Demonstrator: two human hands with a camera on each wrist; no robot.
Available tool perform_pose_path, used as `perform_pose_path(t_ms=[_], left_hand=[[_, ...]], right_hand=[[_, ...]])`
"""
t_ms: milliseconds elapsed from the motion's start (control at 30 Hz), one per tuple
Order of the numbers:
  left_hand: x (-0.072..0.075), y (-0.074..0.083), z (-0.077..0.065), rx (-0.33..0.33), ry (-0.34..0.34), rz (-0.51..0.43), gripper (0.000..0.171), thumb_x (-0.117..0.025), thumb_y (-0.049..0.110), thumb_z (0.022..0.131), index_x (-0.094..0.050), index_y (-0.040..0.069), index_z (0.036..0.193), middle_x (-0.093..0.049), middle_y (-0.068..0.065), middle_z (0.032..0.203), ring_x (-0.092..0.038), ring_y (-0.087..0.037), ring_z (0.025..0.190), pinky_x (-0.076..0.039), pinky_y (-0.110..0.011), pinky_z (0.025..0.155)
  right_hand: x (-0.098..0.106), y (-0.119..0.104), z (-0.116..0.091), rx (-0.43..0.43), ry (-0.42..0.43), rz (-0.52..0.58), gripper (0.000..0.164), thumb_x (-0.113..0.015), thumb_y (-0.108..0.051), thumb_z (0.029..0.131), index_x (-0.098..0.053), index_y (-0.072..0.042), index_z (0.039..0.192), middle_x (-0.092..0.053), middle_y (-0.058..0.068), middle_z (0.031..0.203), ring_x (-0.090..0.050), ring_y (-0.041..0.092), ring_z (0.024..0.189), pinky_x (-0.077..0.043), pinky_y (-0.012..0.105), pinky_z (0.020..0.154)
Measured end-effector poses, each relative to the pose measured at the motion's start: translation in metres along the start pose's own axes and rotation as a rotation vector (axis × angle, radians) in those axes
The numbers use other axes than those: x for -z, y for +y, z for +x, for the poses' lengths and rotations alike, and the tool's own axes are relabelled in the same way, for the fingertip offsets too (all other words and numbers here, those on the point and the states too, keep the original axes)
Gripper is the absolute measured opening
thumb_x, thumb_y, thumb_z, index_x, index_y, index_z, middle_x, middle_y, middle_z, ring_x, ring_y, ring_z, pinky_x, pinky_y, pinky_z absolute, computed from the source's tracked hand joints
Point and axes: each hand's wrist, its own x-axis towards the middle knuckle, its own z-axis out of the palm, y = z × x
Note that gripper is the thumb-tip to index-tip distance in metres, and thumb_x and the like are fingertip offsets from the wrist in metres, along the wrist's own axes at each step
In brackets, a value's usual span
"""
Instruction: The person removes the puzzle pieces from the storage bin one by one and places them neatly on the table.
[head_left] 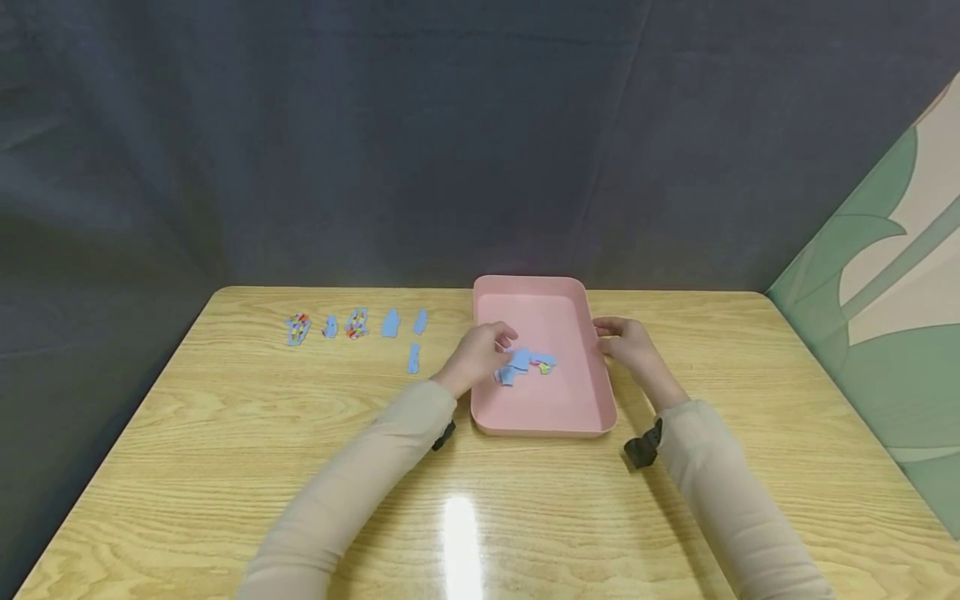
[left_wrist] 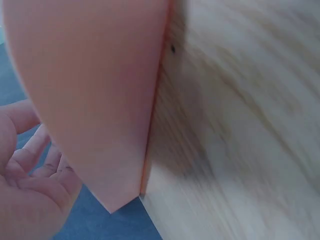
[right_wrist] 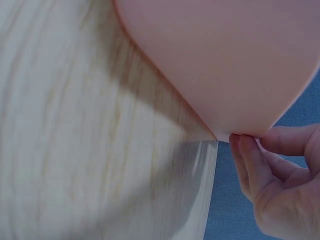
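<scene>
1. Head view: a pink tray point(head_left: 547, 411) stands on the wooden table point(head_left: 360, 450). A small heap of flat blue pieces point(head_left: 520, 360) lies inside it, partly overlapping, with one multicoloured patch showing. Six loose pieces point(head_left: 391, 323) lie on the table to the tray's left: five in a rough row, one nearer the person.
2. Same view: the left hand point(head_left: 480, 351) reaches over the tray's left wall, thumb and forefinger parted, the thumb right beside the heap. No piece is seen in its grasp. The right hand point(head_left: 627, 340) is at the tray's right wall.
3. Left wrist view: the fingers are loosely bent and apart; the tray wall hides their tips.
4. Right wrist view: thumb and fingertips draw close together against the tray's wall. Whether they pinch its edge, I cannot tell.
5. Finding: the step in hand appears to be taking a piece from the heap while the tray is steadied. The next move calls for a light pinch on one piece, separating it from its neighbours.
</scene>
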Motion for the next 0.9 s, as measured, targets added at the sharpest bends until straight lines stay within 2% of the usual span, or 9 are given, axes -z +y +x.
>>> perform_pose_path(t_ms=[233, 433, 667, 900], left_hand=[[-0.011, 0.004, 0.007, 0.003, -0.022, 0.001, 0.032, -0.062, 0.001, 0.088, -0.061, 0.002, 0.121, -0.065, -0.015, 0.115, -0.061, -0.026, 0.108, -0.052, -0.034, 0.092], [-0.018, 0.006, 0.012, 0.023, -0.027, 0.039, 0.035, -0.063, 0.002, 0.087, -0.061, 0.003, 0.122, -0.066, -0.013, 0.114, -0.061, -0.025, 0.107, -0.051, -0.033, 0.093], [-0.020, 0.004, 0.015, 0.027, -0.007, 0.084, 0.035, -0.066, 0.001, 0.084, -0.062, 0.001, 0.119, -0.066, -0.014, 0.113, -0.061, -0.025, 0.107, -0.049, -0.033, 0.097], [-0.020, 0.005, 0.016, 0.047, -0.031, 0.113, 0.039, -0.068, 0.003, 0.084, -0.061, 0.001, 0.122, -0.066, -0.013, 0.119, -0.060, -0.024, 0.113, -0.048, -0.033, 0.101]], right_hand=[[0.000, 0.000, 0.000, 0.001, -0.003, -0.001, 0.052, -0.044, 0.000, 0.089, -0.038, 0.011, 0.140, -0.048, 0.031, 0.134, -0.053, 0.033, 0.116, -0.051, 0.028, 0.090], [0.000, 0.000, -0.001, 0.000, -0.001, -0.007, 0.052, -0.044, 0.001, 0.088, -0.039, 0.010, 0.139, -0.049, 0.030, 0.134, -0.054, 0.030, 0.113, -0.051, 0.024, 0.085], [-0.001, -0.001, -0.001, -0.002, -0.003, 0.002, 0.052, -0.043, 0.000, 0.089, -0.039, 0.010, 0.140, -0.048, 0.030, 0.134, -0.053, 0.032, 0.115, -0.050, 0.034, 0.094], [0.000, 0.000, 0.000, 0.003, -0.004, 0.008, 0.052, -0.044, 0.001, 0.089, -0.039, 0.011, 0.139, -0.048, 0.031, 0.134, -0.054, 0.032, 0.115, -0.051, 0.025, 0.087]])
